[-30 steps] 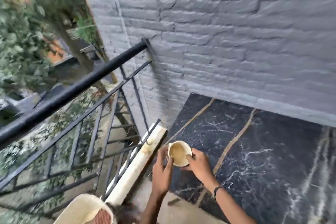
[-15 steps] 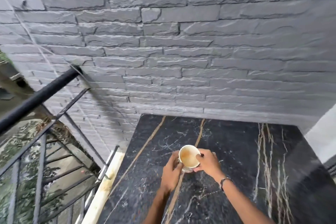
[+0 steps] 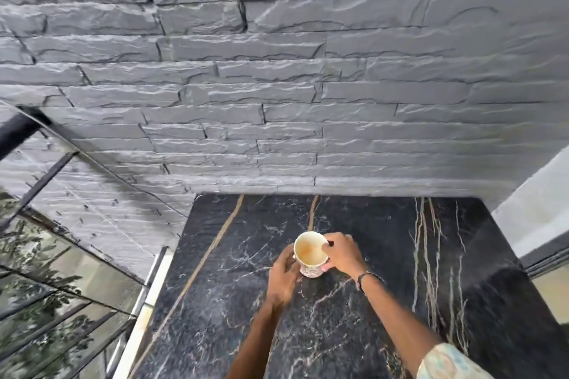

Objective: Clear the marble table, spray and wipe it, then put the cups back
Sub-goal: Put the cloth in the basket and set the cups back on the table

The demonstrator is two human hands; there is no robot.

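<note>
The cup [image 3: 310, 253] sat near the marble table [image 3: 400, 255] centre, our right hand [image 3: 343, 252] gripping it at three o'clock, left hand [image 3: 281, 277] cupping its nine o'clock side. We judged wiping done, with cups being returned.

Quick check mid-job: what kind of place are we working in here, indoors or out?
Likely an outdoor balcony or terrace: a black metal railing with foliage beyond it on the left, a grey stone-clad wall, and the black marble table set against that wall.
</note>
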